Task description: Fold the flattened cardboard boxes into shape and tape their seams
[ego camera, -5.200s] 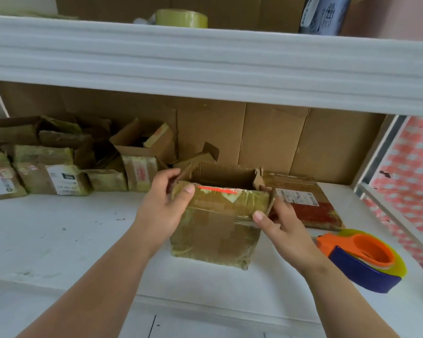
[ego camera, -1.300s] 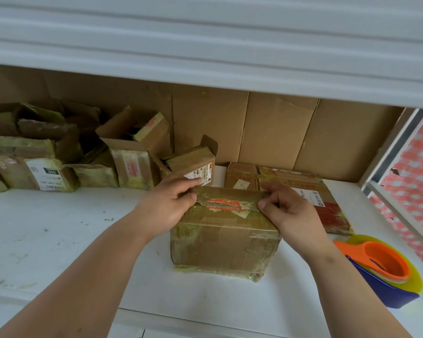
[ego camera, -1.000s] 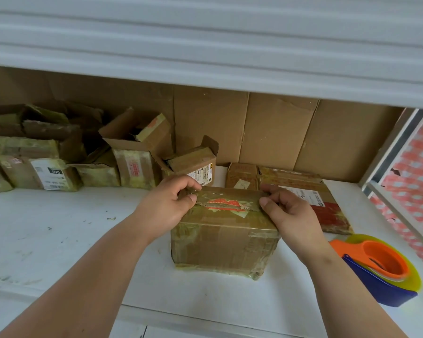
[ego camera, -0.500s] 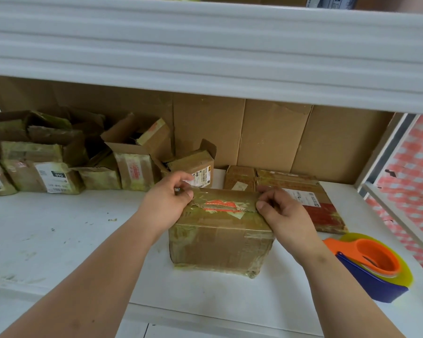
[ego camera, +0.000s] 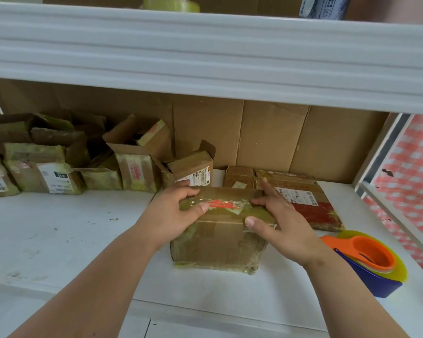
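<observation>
Flaps closed on cardboard box (ego camera: 220, 242) near shelf (ego camera: 59, 235) front edge, left hand (ego camera: 174, 213) and right hand (ego camera: 276, 220) flat-fingered pressing them down; next, likely free one hand for tape dispenser (ego camera: 369, 262).

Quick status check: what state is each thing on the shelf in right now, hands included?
Box in hand: upright, top flaps folded shut.
Left hand: presses the box top.
Right hand: fingers spread, holding the top down.
Tape dispenser: lying on the shelf, untouched.
Flat boxes: lying flat behind.
Boxes at left: standing, some flaps open.
</observation>
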